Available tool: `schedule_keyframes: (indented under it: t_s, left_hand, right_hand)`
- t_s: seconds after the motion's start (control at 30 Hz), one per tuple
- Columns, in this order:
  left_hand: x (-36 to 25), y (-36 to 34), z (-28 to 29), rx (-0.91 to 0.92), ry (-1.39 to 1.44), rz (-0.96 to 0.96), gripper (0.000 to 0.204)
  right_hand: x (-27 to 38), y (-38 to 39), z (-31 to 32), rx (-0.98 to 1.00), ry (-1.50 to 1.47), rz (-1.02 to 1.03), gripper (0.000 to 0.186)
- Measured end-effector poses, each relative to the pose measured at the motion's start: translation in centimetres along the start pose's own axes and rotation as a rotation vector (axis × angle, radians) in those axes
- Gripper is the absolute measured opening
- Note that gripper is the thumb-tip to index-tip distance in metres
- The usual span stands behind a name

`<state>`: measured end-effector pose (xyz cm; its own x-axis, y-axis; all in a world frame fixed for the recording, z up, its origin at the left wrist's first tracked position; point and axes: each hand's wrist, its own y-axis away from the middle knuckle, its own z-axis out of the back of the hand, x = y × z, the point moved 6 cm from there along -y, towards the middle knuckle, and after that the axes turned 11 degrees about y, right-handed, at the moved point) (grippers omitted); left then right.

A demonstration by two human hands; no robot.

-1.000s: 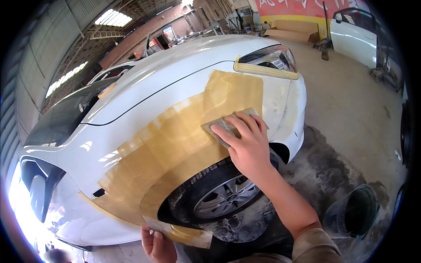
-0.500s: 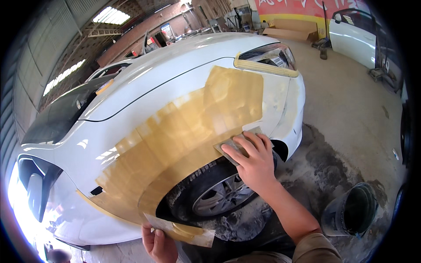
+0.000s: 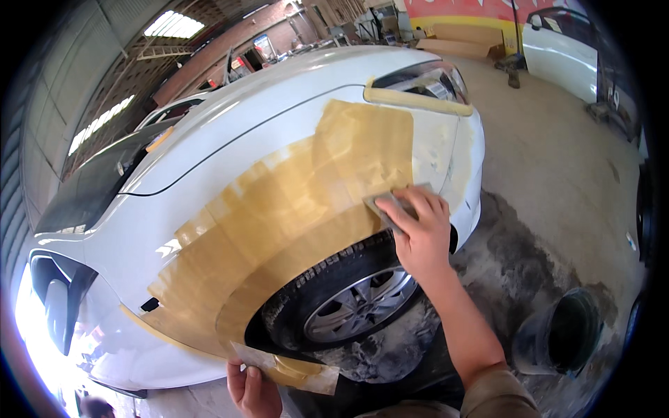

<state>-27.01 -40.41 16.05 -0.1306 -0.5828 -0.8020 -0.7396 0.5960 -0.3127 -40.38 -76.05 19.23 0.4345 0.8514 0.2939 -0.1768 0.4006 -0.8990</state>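
Yellow filler (image 3: 279,202) is spread across the white fender (image 3: 240,159), left of and beyond the right hand (image 3: 426,233), in whose bent fingers and thumb a grey spreader (image 3: 382,216) is gripped against the filled panel, while a pale board (image 3: 324,382) with more yellow filler on it is pinched at its left end by the curled left hand (image 3: 252,391). Low to the right of the right hand a bucket (image 3: 531,343) is seen, its dark contents indistinguishable; far beyond, an open cardboard box (image 3: 456,49) is set below a red banner (image 3: 463,8), its white lettering cut off.
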Motion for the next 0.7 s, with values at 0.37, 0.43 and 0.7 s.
schedule_keyframes:
  t_s: [0.37, 0.43, 0.7]
  left_hand:
    - [-0.1, -0.3, -2.1, -0.120, -0.076, 0.031, 0.015]
    - [0.1, -0.1, -1.1, -0.115, -0.077, 0.020, 0.014]
    - [2.0, 0.7, 3.3, -0.233, -0.065, 0.098, 0.011]
  right_hand:
    - [1.0, -6.5, 3.3, -0.018, -0.188, -0.006, 0.041]
    - [2.6, -9.3, 2.4, -0.004, -0.139, 0.078, 0.042]
    - [5.8, -16.0, -3.0, 0.212, -0.220, 0.151, 0.038]
